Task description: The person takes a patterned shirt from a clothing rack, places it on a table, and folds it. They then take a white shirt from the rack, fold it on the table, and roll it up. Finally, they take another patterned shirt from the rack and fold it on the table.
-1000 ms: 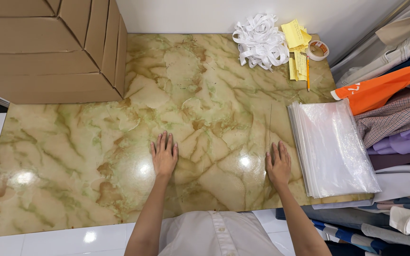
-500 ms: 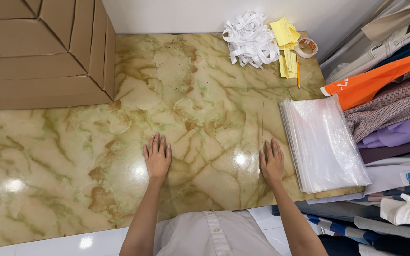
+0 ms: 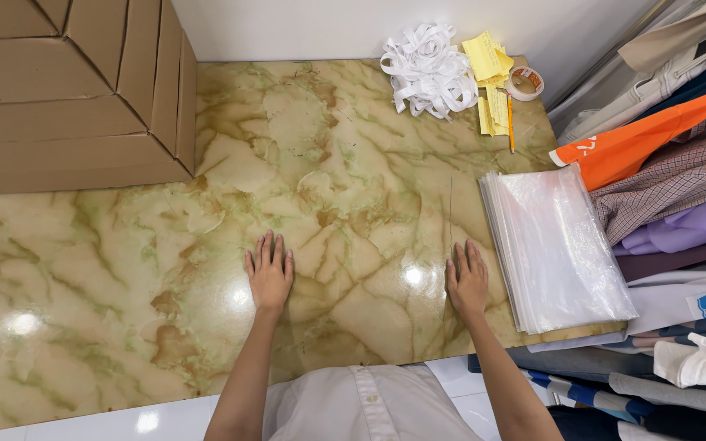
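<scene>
Marble-patterned bench [image 3: 124, 269] fills the view, cardboard boxes [image 3: 75, 90] stacked at its far left corner. Left hand [image 3: 269, 273] lies flat on the bare top, fingers spread, grasping nothing. Right hand [image 3: 468, 279] lies flat too, released, just beside the stack of clear plastic bags [image 3: 557, 245], not touching it. Both hands sit as they did half a second ago; only the view has shifted slightly.

two hands [image 3: 270, 278], one stack of clear bags [image 3: 557, 245], one tape roll [image 3: 525, 82], one pencil [image 3: 511, 122]

No visible change besides slight camera shift
</scene>
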